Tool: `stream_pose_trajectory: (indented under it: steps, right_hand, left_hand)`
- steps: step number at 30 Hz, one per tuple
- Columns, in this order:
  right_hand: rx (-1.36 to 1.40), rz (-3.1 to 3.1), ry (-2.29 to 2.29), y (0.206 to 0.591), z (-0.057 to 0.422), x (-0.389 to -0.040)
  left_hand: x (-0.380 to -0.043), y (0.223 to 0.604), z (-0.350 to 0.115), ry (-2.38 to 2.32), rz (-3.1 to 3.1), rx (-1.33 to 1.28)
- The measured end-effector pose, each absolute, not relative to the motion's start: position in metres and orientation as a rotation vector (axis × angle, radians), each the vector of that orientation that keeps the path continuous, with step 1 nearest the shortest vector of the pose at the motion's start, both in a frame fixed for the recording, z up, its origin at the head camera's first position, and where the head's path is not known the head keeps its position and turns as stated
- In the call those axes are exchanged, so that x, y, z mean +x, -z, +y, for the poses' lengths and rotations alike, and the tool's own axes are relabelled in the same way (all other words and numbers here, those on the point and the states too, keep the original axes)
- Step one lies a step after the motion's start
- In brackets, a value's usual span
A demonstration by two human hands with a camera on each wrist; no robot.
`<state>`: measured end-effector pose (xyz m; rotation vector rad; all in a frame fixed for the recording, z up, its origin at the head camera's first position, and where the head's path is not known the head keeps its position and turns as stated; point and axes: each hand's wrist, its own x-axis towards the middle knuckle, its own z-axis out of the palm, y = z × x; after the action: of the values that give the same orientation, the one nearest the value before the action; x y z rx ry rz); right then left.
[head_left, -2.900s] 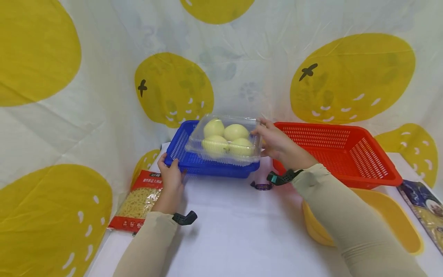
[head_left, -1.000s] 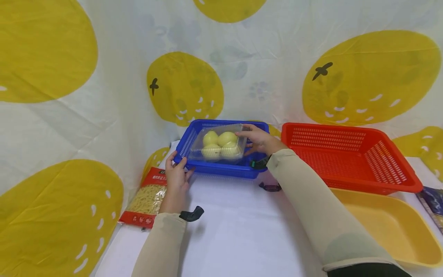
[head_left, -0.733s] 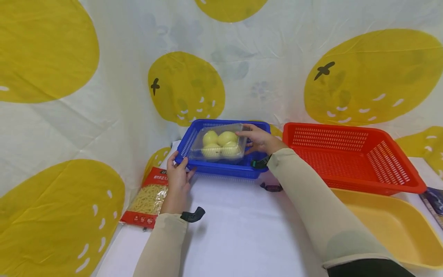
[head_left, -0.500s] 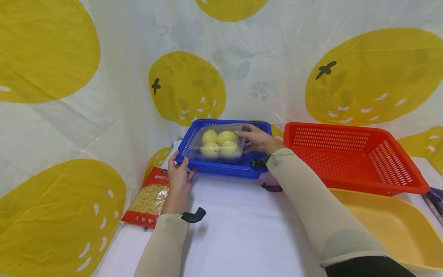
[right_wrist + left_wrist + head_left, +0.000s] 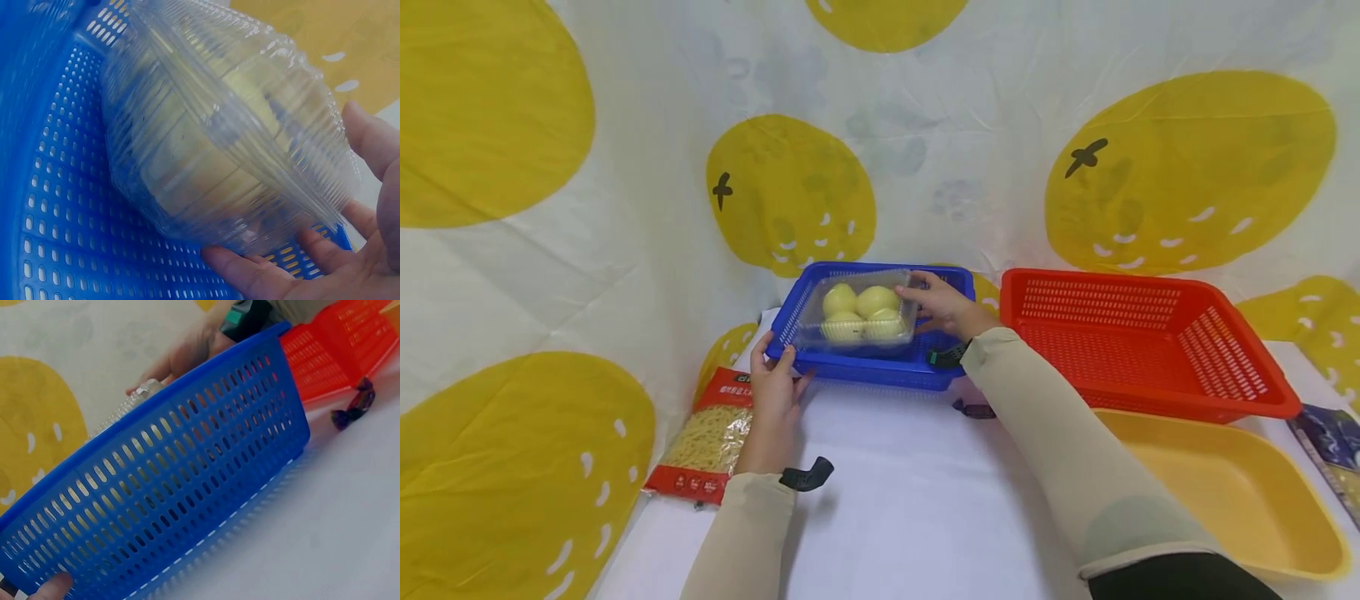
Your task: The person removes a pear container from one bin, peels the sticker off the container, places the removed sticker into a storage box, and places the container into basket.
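Note:
A clear plastic clamshell box (image 5: 811,333) holding several pale yellow round fruits (image 5: 877,301) sits tilted inside the blue perforated basket (image 5: 865,372). My right hand (image 5: 943,305) holds the box at its right end. In the right wrist view, the thumb is at one side of the ridged box (image 5: 212,119) and the fingers reach under its lower edge. With the thumb at the near left corner, my left hand (image 5: 773,400) grips the basket rim. Only a fingertip or so of that hand shows in the left wrist view, against the basket wall (image 5: 164,487).
To the right stands a red perforated basket (image 5: 1157,397), with a yellow basin (image 5: 1210,475) in front of it. A dark wrapped candy (image 5: 974,410) lies near the blue basket. A red pasta bag (image 5: 715,433) lies left; another package (image 5: 1333,442) is at far right.
The right hand has lowered the fruit box from above the blue basket into it. During the last second, box and hands have hardly moved; the head view has shifted slightly.

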<state>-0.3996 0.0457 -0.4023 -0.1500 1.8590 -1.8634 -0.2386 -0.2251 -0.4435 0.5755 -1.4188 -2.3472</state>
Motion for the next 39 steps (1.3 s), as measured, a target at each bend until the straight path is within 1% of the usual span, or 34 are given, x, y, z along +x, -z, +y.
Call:
stream_pose_trajectory:
  steps: [9,18,28,39]
  right_hand:
    - [-0.146,1.937,1.829,0.407,0.042,-0.397]
    - [-0.098,1.927,1.827,0.407,0.046,-0.396]
    - [0.017,1.994,1.871,0.399,0.055,-0.389]
    - [-0.013,2.002,1.975,0.389,0.049,-0.38]
  left_hand:
    - [-0.236,0.444,-0.225,2.316,-1.464,0.632]
    - [-0.237,0.446,-0.221,2.221,-1.593,0.622]
    - [-0.237,0.447,-0.215,2.246,-1.565,0.629]
    - [-0.237,0.441,-0.216,2.22,-1.572,0.642]
